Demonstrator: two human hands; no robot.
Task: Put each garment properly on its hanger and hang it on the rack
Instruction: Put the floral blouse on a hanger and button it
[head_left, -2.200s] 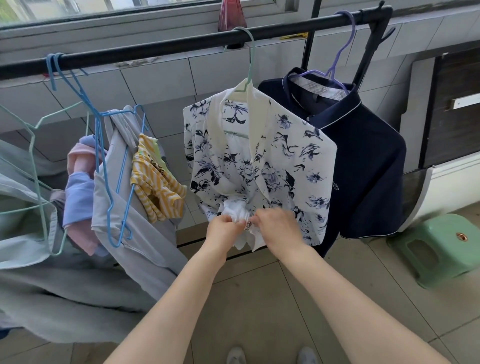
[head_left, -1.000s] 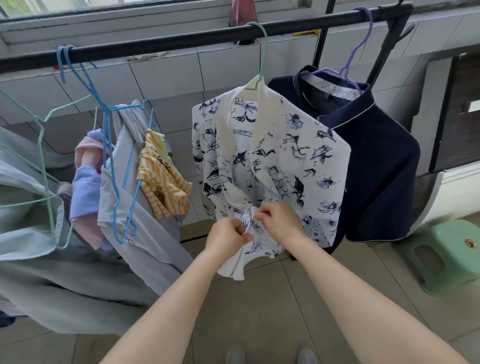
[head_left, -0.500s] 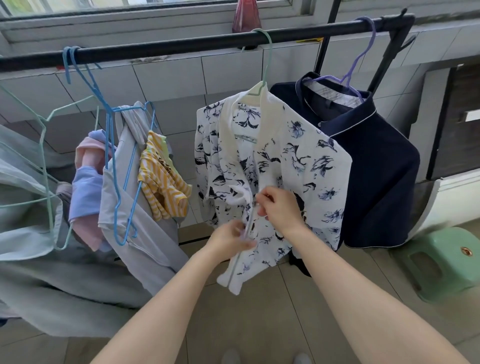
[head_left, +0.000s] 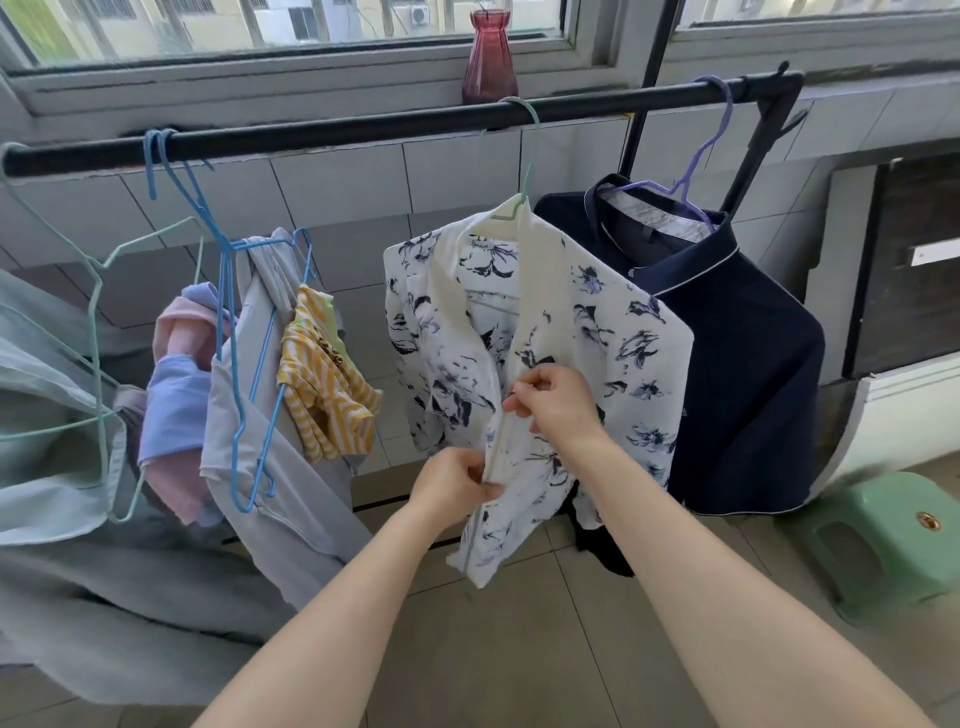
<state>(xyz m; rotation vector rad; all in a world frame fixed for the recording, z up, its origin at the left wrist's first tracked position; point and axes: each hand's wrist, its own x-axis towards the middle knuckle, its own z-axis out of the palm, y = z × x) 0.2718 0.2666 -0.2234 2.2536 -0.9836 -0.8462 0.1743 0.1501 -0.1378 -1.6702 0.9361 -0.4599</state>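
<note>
Two hands on white floral blouse (head_left: 587, 332), hung from pale green hanger (head_left: 525, 156) on black rail (head_left: 363, 132): left hand (head_left: 457, 480) pinching front edge low down, right hand (head_left: 558, 400) pinching placket just above. Beyond right hand, navy shirt (head_left: 753, 364) on purple hanger (head_left: 696, 171). Left of left hand, yellow striped garment (head_left: 324, 400) among blue hangers (head_left: 228, 291).

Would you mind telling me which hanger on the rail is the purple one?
The purple hanger at the rail's right end, carrying the navy shirt; the others are blue or pale green.
</note>
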